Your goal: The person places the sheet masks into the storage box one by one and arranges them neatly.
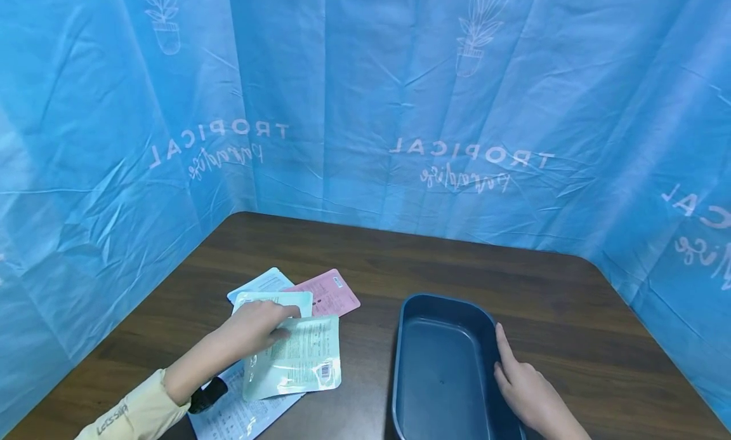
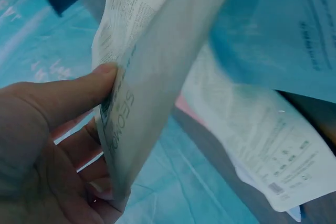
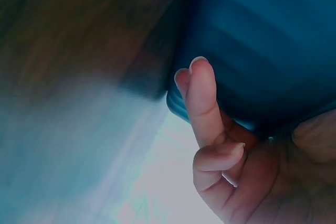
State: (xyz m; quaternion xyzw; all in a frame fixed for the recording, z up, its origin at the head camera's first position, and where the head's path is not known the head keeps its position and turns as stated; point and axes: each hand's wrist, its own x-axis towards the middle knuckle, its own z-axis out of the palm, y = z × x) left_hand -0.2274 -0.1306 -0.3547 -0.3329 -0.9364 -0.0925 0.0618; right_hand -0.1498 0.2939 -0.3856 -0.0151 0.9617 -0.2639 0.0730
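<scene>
My left hand [image 1: 259, 326] pinches the edge of a pale green flat packet [image 1: 305, 360], with small print and a barcode on it. In the left wrist view the thumb lies on one face of this packet [image 2: 144, 98], which stands at a tilt, fingers behind it. Under and behind it are another green packet [image 1: 302, 300], a pink packet [image 1: 331, 294] and light blue packets [image 1: 263, 284]. My right hand [image 1: 531, 392] grips the right rim of a dark blue rectangular bin [image 1: 440, 364]. Two fingers [image 3: 202, 98] reach along its outer wall in the right wrist view.
A larger pale blue packet [image 1: 245, 408] lies near the left forearm, partly covered. The dark wooden table [image 1: 400, 256] has rounded far corners. Blue printed curtains [image 1: 354, 97] enclose it at the back and sides.
</scene>
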